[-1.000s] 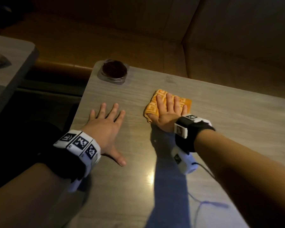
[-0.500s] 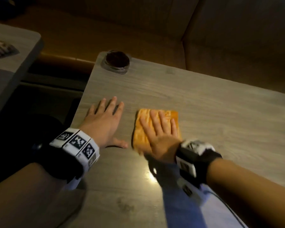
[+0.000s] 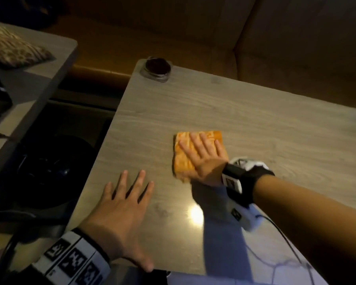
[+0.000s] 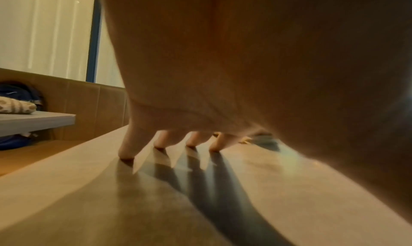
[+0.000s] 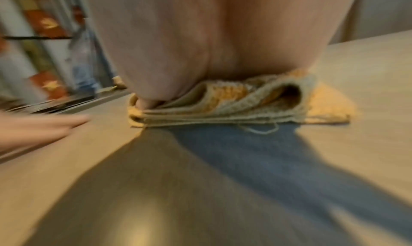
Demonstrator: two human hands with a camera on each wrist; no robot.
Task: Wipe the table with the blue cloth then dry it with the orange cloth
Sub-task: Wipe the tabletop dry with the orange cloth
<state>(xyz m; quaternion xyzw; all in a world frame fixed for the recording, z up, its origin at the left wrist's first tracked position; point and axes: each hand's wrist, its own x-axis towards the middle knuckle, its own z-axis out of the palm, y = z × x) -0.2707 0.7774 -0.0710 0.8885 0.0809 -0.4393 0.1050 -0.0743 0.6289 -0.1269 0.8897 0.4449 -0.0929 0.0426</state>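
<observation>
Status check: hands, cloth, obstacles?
Right hand flat on folded orange cloth. Left hand spread on grey wooden table. Round dark dish at far corner.

Looks like a café or restaurant booth: wood-grain table [image 3: 214, 112], tan padded bench seating [image 3: 173, 33], second table [image 3: 35, 79] alongside.

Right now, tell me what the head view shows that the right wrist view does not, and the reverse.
Only the head view shows the dark round dish at the table's far corner, the side table and the right hand with fingers spread flat on the cloth. Only the right wrist view shows the cloth's stacked folds and a loose thread. Both show the orange cloth under that hand, the table and the left hand.
</observation>
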